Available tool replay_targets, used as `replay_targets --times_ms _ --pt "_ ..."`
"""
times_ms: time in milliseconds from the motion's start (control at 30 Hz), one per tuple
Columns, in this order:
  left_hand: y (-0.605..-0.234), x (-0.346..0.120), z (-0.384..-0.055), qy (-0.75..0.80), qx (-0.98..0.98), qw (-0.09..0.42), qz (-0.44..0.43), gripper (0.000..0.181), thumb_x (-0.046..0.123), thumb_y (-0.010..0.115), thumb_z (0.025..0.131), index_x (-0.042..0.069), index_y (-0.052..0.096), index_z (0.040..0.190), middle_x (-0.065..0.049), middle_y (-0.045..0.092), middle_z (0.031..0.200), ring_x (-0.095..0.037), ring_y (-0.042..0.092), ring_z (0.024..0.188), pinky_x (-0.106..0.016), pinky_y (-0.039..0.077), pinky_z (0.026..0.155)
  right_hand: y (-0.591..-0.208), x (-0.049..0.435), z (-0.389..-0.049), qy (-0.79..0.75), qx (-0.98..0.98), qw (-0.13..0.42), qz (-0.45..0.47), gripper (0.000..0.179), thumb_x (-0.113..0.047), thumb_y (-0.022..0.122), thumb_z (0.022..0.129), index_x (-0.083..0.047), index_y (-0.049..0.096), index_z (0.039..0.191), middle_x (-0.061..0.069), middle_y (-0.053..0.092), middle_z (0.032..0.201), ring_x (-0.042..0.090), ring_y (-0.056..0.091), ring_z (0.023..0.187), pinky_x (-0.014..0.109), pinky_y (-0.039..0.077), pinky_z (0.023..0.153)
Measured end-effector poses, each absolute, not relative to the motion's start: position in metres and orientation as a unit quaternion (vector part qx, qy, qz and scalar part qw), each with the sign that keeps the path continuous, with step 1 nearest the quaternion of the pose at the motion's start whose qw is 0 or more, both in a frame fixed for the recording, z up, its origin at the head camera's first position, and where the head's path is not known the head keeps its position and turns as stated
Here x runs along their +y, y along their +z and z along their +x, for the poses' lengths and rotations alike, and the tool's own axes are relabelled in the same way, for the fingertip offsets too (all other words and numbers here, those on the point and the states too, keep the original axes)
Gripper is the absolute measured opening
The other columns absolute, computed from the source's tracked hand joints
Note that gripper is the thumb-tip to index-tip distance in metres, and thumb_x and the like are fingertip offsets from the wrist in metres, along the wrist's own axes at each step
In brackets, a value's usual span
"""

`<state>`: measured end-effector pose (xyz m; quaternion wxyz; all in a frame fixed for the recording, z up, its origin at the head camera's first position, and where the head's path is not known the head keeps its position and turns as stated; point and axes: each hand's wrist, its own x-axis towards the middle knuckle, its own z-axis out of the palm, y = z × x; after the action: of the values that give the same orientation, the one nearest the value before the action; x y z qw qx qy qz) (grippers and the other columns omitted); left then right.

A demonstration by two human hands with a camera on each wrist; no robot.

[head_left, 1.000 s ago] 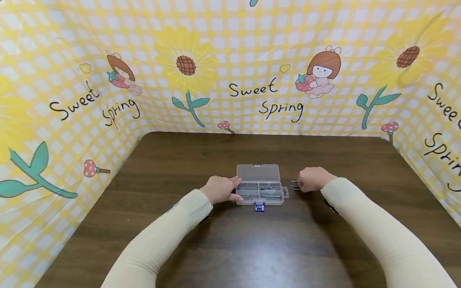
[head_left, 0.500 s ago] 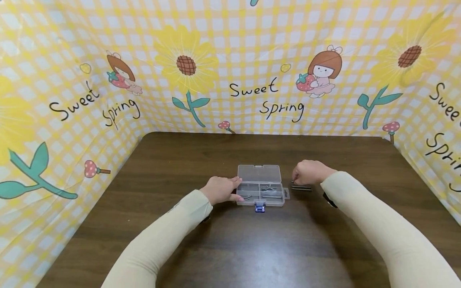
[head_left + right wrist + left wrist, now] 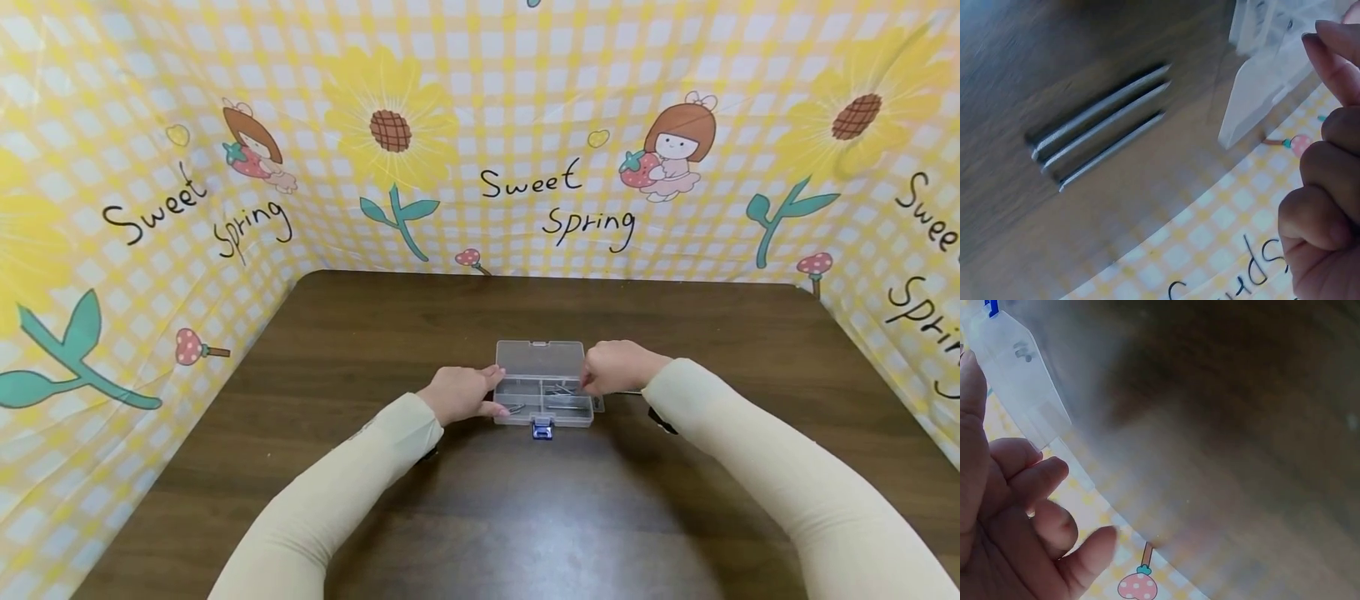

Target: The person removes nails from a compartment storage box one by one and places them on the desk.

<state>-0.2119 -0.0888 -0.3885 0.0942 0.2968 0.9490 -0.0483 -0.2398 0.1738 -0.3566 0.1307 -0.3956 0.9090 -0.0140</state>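
Note:
A clear plastic compartment box (image 3: 491, 421) lies on the table with its lid (image 3: 539, 359) tipped back and a blue latch (image 3: 542, 431) at the front. Thin metal nails (image 3: 566, 407) lie in its compartments. My left hand (image 3: 453, 394) holds the box's left end, thumb at the front and fingers toward the hinge. Over the box's right rear compartment is my right hand (image 3: 624, 367), thumb and forefinger tips brought together. I cannot tell whether a nail is pinched there. In the right wrist view, three loose nails (image 3: 1107, 125) lie side by side on the table.
The dark wooden table (image 3: 495, 517) surrounds the box on every side. Yellow checked cloth (image 3: 510, 108) with printed flowers hangs behind the table and along both sides. A hanging tab (image 3: 598, 405) sticks out from the box's right end.
My right hand lifts from the loose nails and moves left to the box's right rear compartment. The left hand stays at the box's left end.

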Motion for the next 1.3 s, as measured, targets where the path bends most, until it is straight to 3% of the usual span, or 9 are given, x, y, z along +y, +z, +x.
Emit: replay_targets --times_ms 233,400,567,800,933,1133,1300 --pt "-0.391 -0.087 -0.213 -0.024 0.953 0.103 0.285 0.074 0.055 0.059 0.086 0.011 0.044 0.145 -0.004 0.044 0.145 -0.023 0.063 0.107 -0.032 0.050 0.059 -0.365 0.164 -0.227 -0.013 0.901 0.118 -0.417 0.015 -0.007 0.063 0.083 -0.014 0.076 0.081 -0.005 0.068 0.080 0.011 0.060 0.071 0.031 0.052 0.067" --pt "-0.389 -0.086 -0.211 -0.011 0.953 0.105 0.285 0.074 0.053 0.059 0.087 0.008 0.044 0.144 -0.007 0.044 0.145 -0.023 0.057 0.117 -0.034 0.053 0.069 -0.373 0.162 -0.220 0.030 0.893 0.085 -0.441 0.013 -0.006 0.065 0.082 -0.014 0.075 0.080 -0.002 0.069 0.079 0.016 0.064 0.071 0.036 0.053 0.064" --pt "-0.388 -0.087 -0.209 -0.002 0.954 0.109 0.281 0.074 0.051 0.060 0.088 0.007 0.043 0.144 -0.007 0.043 0.146 -0.024 0.056 0.118 -0.035 0.053 0.073 -0.375 0.160 -0.218 0.058 0.889 0.069 -0.449 0.017 -0.006 0.065 0.080 -0.016 0.068 0.067 -0.005 0.057 0.062 0.012 0.048 0.055 0.036 0.047 0.052" --pt "-0.388 -0.088 -0.209 -0.004 0.953 0.118 0.279 0.073 0.050 0.058 0.089 0.007 0.040 0.146 -0.007 0.041 0.148 -0.025 0.059 0.115 -0.036 0.052 0.066 -0.377 0.156 -0.215 0.084 0.886 0.021 -0.456 0.021 -0.005 0.067 0.077 -0.018 0.065 0.061 -0.005 0.055 0.058 0.012 0.042 0.050 0.033 0.045 0.049" --pt "-0.389 -0.088 -0.209 0.000 0.952 0.121 0.280 0.073 0.050 0.058 0.089 0.008 0.040 0.146 -0.007 0.040 0.148 -0.025 0.061 0.111 -0.034 0.051 0.065 -0.382 0.156 -0.214 0.082 0.880 -0.011 -0.468 0.030 0.001 0.064 0.075 -0.018 0.054 0.054 -0.007 0.047 0.053 0.010 0.034 0.048 0.030 0.041 0.046" --pt "-0.391 -0.087 -0.210 0.000 0.951 0.119 0.284 0.073 0.050 0.058 0.089 0.007 0.040 0.146 -0.007 0.041 0.148 -0.025 0.060 0.113 -0.035 0.053 0.071 -0.386 0.158 -0.213 0.059 0.884 -0.002 -0.464 0.040 0.004 0.061 0.075 -0.020 0.037 0.053 -0.010 0.032 0.054 0.008 0.025 0.051 0.027 0.032 0.045" --pt "-0.389 -0.088 -0.210 0.001 0.952 0.114 0.284 0.074 0.050 0.059 0.089 0.007 0.041 0.146 -0.008 0.042 0.147 -0.025 0.058 0.116 -0.038 0.052 0.077 -0.384 0.157 -0.212 0.055 0.886 0.008 -0.461 0.038 0.003 0.059 0.078 -0.019 0.040 0.053 -0.009 0.035 0.054 0.008 0.028 0.051 0.027 0.034 0.045"
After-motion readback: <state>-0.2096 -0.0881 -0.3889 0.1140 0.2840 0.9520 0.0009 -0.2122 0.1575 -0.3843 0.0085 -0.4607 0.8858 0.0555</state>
